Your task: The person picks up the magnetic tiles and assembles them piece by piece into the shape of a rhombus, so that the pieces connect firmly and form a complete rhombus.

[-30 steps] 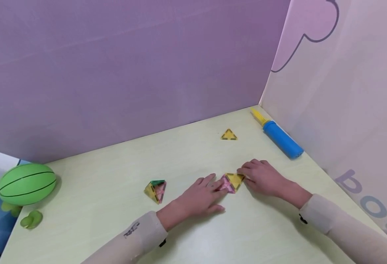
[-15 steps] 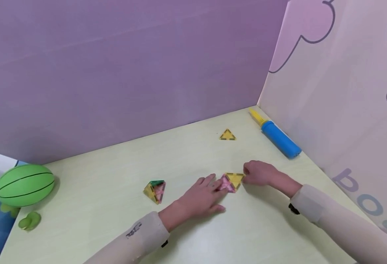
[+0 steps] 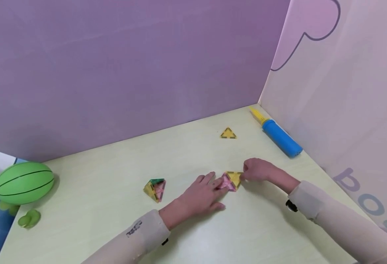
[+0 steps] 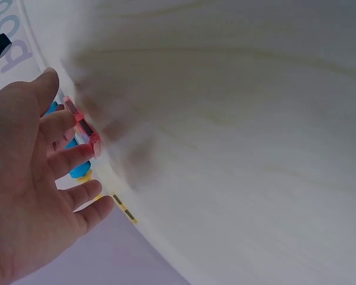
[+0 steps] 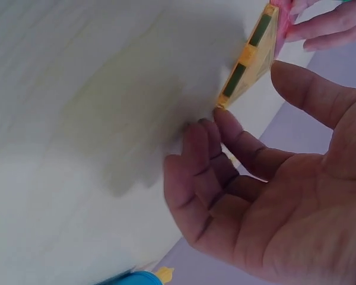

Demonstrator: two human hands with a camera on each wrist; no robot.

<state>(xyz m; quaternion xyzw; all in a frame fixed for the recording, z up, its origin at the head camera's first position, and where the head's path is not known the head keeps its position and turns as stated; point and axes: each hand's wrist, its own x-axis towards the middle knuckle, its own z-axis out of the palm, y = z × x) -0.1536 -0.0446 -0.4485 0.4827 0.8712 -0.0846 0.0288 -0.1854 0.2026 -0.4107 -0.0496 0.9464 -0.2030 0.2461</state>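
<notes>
A pink triangular magnetic tile [image 3: 227, 183] lies on the table beside a yellow triangular magnetic tile [image 3: 234, 178], their edges meeting. My left hand [image 3: 198, 196] rests flat with its fingertips on the pink tile, fingers spread and fairly straight. At the yellow tile's right corner, my right hand [image 3: 259, 170] pinches it between thumb and index finger. In the right wrist view the yellow tile [image 5: 249, 56] shows its edge with dark magnets, tilted slightly off the table, and the other fingers curl below. The left wrist view shows the pink tile [image 4: 85, 126] partly hidden behind my fingers.
A small pyramid of yellow, green and pink tiles [image 3: 155, 189] stands left of my hands. Another yellow triangle tile [image 3: 228, 133] lies farther back. A blue hand pump [image 3: 281, 137] sits by the right wall; a green ball [image 3: 24, 183] and green toy [image 3: 29, 219] are at left.
My right hand's fingers have curled in and moved to the yellow tile's right corner, which now looks slightly raised. My left hand has stayed on the pink tile.
</notes>
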